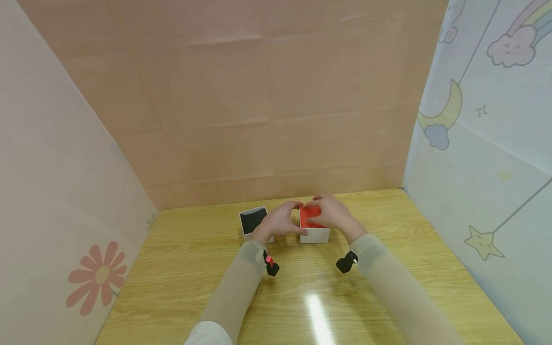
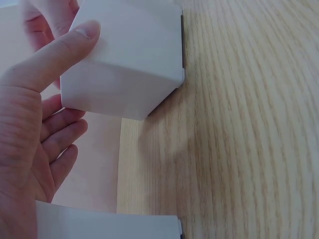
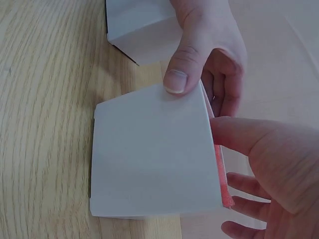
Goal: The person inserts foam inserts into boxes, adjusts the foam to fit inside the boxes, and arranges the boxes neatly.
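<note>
A white box [image 1: 315,235] with red material [image 1: 307,214] in its upward opening stands near the middle of the table. My left hand [image 1: 280,221] holds it from the left side. In the left wrist view, the left thumb lies on the box's front face and the other fingers go round its far side. My right hand [image 1: 334,213] is over the opening; in the right wrist view its thumb touches the red at the rim, with the other fingers spread beyond the edge. Whether they pinch the red material is hidden.
A second white box with a black inside [image 1: 252,220] stands to the left, partly behind my left hand and wrist. The wooden table [image 1: 181,268] meets a brown backdrop [image 1: 258,120] behind, with pale patterned sheets [image 1: 474,191] at both sides.
</note>
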Tool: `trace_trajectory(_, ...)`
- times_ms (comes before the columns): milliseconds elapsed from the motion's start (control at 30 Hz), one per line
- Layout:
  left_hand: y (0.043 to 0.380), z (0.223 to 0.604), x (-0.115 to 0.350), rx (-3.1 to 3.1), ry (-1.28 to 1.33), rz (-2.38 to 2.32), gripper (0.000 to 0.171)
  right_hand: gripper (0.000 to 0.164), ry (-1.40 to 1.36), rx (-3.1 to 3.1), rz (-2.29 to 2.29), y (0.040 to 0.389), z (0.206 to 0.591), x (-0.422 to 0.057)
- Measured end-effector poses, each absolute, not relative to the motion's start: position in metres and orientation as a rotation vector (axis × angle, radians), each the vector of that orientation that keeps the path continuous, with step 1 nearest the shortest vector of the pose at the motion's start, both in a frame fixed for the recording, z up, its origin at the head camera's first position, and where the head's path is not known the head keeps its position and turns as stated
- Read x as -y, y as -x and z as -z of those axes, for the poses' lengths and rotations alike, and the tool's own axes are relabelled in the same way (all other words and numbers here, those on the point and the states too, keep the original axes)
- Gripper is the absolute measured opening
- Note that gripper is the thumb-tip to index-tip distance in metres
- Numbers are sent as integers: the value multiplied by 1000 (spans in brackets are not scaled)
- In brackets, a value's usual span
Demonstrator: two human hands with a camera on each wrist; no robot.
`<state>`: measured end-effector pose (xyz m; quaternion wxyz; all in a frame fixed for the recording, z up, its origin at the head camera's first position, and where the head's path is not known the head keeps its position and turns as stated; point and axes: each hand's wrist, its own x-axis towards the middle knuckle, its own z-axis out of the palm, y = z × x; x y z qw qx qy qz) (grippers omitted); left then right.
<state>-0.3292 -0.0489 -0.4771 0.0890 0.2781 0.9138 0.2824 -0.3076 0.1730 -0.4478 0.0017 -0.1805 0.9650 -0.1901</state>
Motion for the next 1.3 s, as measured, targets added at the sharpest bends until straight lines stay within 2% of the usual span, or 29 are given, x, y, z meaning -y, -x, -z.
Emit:
trace_trajectory(333,329,474,50,-2703,-832,-820,101,53,567,-2988,689,308,452,-175)
trace_trajectory(633,325,455,60,-2620,-947,-872,121,87,619,-2860,984,301,463,-205)
trace_trajectory(800,314,442,95,-2612,-994,-1109,123,102,622,-2818,1023,293,470,-222)
trace_trajectory(967,299,449,154,-2653,-922,-1231,128,112,635,-2790,1033,287,476,-231)
trace_trajectory(1133,288,471,196,-2719,-674,-1242,130,112,606,-2770,1088,285,482,-235)
trace_trajectory(1300,289,493,210,-2622,-555,-1336,123,110,583,-2743,1154,284,486,-235)
